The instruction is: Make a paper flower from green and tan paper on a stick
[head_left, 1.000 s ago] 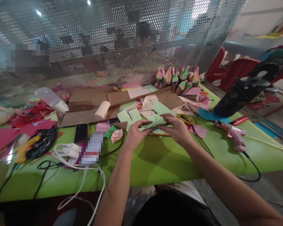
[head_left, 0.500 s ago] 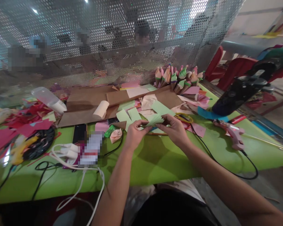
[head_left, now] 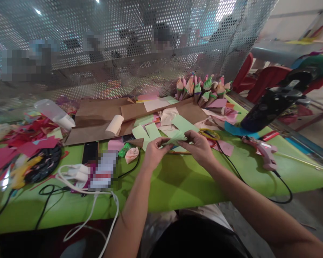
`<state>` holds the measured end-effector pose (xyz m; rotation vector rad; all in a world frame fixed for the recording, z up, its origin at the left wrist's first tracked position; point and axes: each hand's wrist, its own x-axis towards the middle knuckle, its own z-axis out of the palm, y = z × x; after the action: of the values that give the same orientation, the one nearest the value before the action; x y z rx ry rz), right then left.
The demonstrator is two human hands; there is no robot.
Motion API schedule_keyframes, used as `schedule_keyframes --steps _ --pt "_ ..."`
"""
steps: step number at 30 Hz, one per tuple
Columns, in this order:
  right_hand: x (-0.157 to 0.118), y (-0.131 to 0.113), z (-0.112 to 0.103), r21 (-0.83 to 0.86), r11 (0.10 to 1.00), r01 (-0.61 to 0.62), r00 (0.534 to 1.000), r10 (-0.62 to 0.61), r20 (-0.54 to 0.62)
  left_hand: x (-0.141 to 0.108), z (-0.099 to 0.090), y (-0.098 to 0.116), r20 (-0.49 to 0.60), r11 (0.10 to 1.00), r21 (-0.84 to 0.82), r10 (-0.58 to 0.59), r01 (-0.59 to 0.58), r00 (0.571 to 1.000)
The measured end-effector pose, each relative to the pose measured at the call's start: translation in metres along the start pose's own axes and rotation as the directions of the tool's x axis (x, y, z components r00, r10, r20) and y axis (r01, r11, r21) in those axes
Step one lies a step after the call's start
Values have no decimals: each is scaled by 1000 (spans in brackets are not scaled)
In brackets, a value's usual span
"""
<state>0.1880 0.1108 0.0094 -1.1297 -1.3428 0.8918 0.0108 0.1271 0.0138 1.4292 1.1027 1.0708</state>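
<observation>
Green paper (head_left: 177, 136) is held up between the two hands, just above the middle of the table (head_left: 177, 193). The left hand (head_left: 154, 153) is nearly closed, its fingers curled, with thumb and fingertips pinching the left end of the paper. The right hand (head_left: 197, 145) grips the right end between thumb and forefinger, the other fingers bent in behind. The hands are near each other, and the paper spans the gap.

The paper is pale green and appears gathered into narrow pleats, which spread a little towards the right hand. Flat green strips (head_left: 140, 134) of a similar shade lie beyond the left hand, and a larger green sheet (head_left: 184, 123) lies just past the paper.

Both ends of the paper are covered by fingers, and the folds are too fine to count. Some fingers on the far side of each hand are hidden. Yellow handles (head_left: 210, 134) beside the right hand are partly covered by it, so their tool is hard to make out. The phone (head_left: 103, 172) is blurred into blocks, and both forearms run out of view.
</observation>
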Motion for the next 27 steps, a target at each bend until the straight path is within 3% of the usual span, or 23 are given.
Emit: schedule_keyframes --steps 6,12,19,27 --pt "-1 -2 0 15 1000 12 999 -12 32 -1 -2 0 -21 1000 4 9 -9 1000" --pt "-1 -1 1 22 1000 -19 998 17 66 -3 -2 7 -43 992 109 62 -57 997" --pt "2 5 -2 49 999 -21 999 22 -31 -2 -3 7 -15 999 29 46 -46 999" --pt "4 5 -4 175 984 -34 999 39 -26 -2 -7 5 -35 999 35 32 -31 999"
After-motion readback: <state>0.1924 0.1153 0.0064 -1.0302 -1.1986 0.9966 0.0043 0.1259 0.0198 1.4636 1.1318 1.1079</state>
